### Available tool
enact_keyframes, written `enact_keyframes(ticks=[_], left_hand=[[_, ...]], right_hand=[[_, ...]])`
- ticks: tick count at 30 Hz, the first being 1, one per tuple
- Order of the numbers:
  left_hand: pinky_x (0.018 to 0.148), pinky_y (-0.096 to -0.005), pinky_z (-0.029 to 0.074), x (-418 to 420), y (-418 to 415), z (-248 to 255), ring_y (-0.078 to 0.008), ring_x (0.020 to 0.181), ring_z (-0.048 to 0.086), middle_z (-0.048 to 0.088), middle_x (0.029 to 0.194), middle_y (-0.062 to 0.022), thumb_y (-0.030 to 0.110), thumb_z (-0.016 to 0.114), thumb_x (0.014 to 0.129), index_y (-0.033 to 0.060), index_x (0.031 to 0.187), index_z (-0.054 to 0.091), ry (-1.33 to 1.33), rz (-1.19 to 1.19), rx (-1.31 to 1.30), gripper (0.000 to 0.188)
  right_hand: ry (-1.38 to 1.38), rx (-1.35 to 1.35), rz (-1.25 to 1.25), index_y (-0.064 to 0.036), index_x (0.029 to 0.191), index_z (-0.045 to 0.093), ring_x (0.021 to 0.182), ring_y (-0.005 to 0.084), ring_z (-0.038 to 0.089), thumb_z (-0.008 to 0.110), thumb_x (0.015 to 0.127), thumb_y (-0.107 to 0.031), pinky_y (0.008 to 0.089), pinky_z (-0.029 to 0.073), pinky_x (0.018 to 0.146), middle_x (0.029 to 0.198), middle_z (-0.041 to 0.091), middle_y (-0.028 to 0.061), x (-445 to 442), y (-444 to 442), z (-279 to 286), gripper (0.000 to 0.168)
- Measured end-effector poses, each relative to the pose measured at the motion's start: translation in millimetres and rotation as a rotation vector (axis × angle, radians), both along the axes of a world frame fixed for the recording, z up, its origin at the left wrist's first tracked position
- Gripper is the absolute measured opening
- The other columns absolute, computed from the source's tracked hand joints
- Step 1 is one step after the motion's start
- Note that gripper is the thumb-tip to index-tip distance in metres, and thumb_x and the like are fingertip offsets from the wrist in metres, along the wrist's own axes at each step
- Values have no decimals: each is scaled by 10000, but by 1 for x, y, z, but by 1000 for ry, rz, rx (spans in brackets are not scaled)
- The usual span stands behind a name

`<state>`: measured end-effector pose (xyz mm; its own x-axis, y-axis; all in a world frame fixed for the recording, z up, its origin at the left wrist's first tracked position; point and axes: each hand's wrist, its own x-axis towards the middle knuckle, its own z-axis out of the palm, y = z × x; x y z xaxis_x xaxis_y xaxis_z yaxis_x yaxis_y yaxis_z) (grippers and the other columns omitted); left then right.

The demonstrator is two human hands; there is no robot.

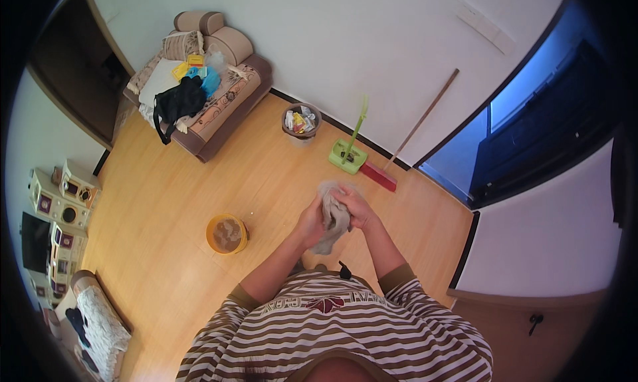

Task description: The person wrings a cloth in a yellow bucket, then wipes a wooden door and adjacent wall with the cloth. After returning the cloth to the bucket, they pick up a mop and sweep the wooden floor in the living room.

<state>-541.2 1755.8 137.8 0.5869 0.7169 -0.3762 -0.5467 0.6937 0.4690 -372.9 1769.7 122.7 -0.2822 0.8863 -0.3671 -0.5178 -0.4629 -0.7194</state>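
Note:
A grey cloth (335,222) is bunched between my two hands in front of my chest. My left hand (312,223) grips its left side, and my right hand (355,206) holds the upper right part, with the fingers over the top. The lower end of the cloth hangs loose. Left of my hands, a yellow bucket (210,235) of murky, foamy water stands on the wooden floor.
Beyond my hands are a green dustpan (338,161), a red broom (380,176) leaning on the wall and a filled waste bin (285,127). A sofa (219,127) bearing bags stands at the upper left, a blue-lit doorway (448,157) at the right.

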Motion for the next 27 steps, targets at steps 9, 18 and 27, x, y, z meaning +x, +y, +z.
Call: enact_keyframes(ticks=[9,18,27], left_hand=[[848,-305,502,-136,47,-36,-169,993,625,644,1113,-84,319,569,988,43,1257,580,783,47,301,385],[776,-289,529,-144,95,-28,-164,878,662,666,1064,-89,289,546,996,25,1204,602,825,208,104,340],[743,-271,531,-43,131,-37,-157,857,664,671,1033,-82,284,543,999,22,1184,612,837,434,-113,328]], right_hand=[[-158,35,-226,-51,1533,218,1190,201,548,619,971,-341,363,473,979,1372,523,97,21,135,30,749],[-191,159,-203,-64,1460,323,1217,234,528,586,980,-384,417,476,996,1375,502,100,106,330,34,633],[-179,68,-89,-61,1388,446,1215,207,539,520,1017,-350,377,468,1017,1341,538,96,259,467,-47,476]])
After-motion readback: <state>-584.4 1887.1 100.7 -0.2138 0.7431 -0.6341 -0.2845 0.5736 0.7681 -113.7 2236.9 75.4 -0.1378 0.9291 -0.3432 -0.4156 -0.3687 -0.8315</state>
